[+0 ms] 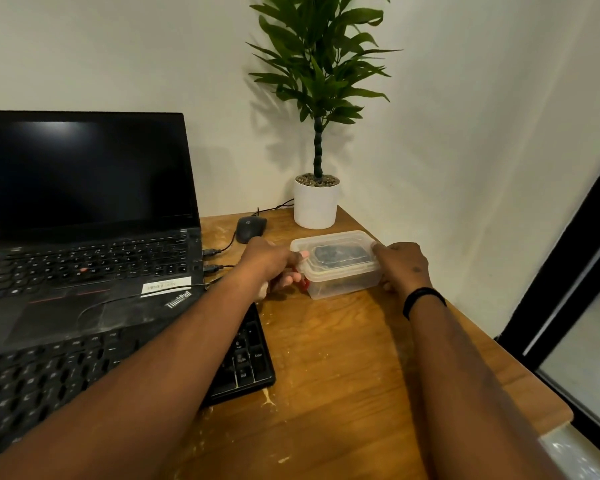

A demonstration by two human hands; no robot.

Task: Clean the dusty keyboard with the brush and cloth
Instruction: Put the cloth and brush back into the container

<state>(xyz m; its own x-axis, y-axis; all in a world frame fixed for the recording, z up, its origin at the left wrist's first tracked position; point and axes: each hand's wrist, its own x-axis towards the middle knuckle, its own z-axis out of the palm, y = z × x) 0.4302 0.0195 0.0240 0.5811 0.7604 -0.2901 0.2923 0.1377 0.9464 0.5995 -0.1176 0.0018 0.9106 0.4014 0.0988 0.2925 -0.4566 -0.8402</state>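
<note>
A clear plastic box (340,271) with a lid sits on the wooden desk (343,358), right of centre. Something dark shows through its lid, with a bit of red at its left end. My left hand (271,263) grips the box's left end, fingers at the lid's edge. My right hand (404,263) holds its right end. A dusty black keyboard (246,355) lies at the lower left, largely hidden under my left forearm. No brush or cloth is plainly visible.
An open black laptop (84,209) with a dark screen stands at the left, cables plugged into its right side. A black mouse (250,227) and a potted plant in a white pot (315,202) sit at the back. The desk's right edge (520,368) is close.
</note>
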